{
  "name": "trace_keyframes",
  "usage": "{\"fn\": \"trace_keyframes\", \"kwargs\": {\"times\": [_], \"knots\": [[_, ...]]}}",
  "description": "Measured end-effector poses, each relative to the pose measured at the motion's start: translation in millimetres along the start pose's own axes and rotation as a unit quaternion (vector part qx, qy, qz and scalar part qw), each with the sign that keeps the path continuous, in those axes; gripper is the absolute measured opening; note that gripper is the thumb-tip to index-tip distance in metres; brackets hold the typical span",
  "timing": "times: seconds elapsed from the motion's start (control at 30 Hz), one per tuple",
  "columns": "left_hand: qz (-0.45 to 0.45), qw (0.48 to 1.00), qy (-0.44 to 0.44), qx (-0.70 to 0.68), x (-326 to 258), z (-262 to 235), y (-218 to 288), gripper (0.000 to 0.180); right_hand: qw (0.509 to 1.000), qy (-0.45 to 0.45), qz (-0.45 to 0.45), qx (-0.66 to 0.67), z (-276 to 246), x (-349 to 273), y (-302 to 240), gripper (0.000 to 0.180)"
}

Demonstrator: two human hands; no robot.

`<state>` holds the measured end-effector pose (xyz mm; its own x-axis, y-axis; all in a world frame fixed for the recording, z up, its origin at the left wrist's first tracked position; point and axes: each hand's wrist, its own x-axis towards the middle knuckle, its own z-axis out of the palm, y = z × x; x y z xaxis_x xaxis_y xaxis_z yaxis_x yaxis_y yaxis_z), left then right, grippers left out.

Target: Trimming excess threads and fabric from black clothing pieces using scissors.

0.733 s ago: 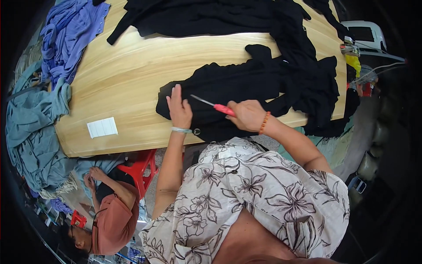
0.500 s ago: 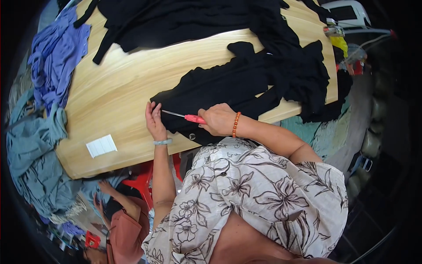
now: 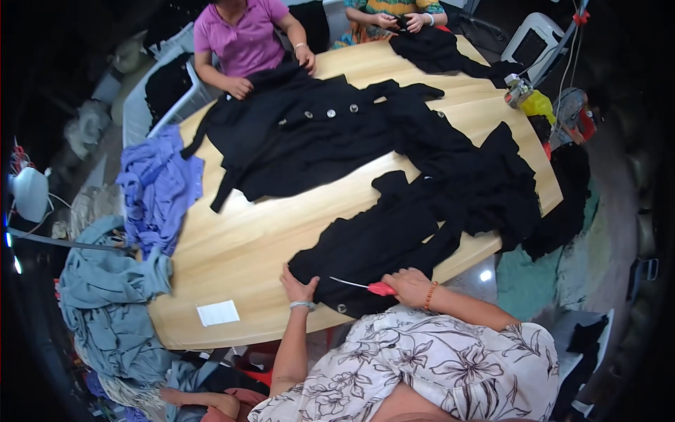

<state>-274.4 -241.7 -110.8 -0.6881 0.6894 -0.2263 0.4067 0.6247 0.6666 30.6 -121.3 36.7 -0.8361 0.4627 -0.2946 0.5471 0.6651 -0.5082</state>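
A black button-front garment (image 3: 376,235) lies spread on the near side of the table, its dark folds running off to the right. At its left end, my left hand (image 3: 299,288) grips the edge, with the thumb on the cloth and the other fingers along the border. My right hand (image 3: 410,287) is closed round the red handle of a thin metal-shafted tool (image 3: 381,289). The shaft points left over the cloth, with its tip a short way from my left thumb. The tip is too small to make out. A round button (image 3: 342,308) shows near the garment's lower edge.
Across the pale wooden table (image 3: 281,246) lies another black garment (image 3: 309,133), handled by a person in pink (image 3: 242,39). Another person (image 3: 394,15) holds black cloth at the far right. Purple (image 3: 160,183) and grey-blue garments (image 3: 112,281) hang at left, near a white paper (image 3: 218,314).
The view has tilted up, bringing both people at the far side into sight. My left thumb has spread away from the fingers; my right hand still holds the tool pointing left.
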Motion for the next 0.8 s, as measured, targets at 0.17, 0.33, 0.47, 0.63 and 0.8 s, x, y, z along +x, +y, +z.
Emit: {"fn": "trace_keyframes", "kwargs": {"times": [0.17, 0.33, 0.47, 0.63, 0.8], "knots": [[-0.182, 0.927, -0.137, -0.297, 10.3, -6.9, 20.5, 0.045, 0.989, -0.112, 0.066, 0.068, -6.4, -36.1, 22.8, 0.031], [-0.08, 0.82, -0.241, -0.513, -33.8, -77.7, 190.5, 0.039, 0.975, -0.202, 0.017, 0.093, 4.1, -50.8, 36.6, 0.038], [-0.007, 0.786, -0.279, -0.552, -78.1, -129.6, 287.0, 0.052, 0.967, -0.253, 0.02, 0.017, 11.5, -7.2, 20.2, 0.039], [0.037, 0.773, -0.252, -0.582, -112.6, -170.0, 317.9, 0.07, 0.986, 0.038, -0.162, 0.018, 75.6, 41.2, 49.7, 0.041], [0.061, 0.761, -0.185, -0.619, -89.0, -196.2, 301.4, 0.074, 0.981, 0.049, -0.178, 0.06, 26.8, 38.4, 123.3, 0.041]]}}
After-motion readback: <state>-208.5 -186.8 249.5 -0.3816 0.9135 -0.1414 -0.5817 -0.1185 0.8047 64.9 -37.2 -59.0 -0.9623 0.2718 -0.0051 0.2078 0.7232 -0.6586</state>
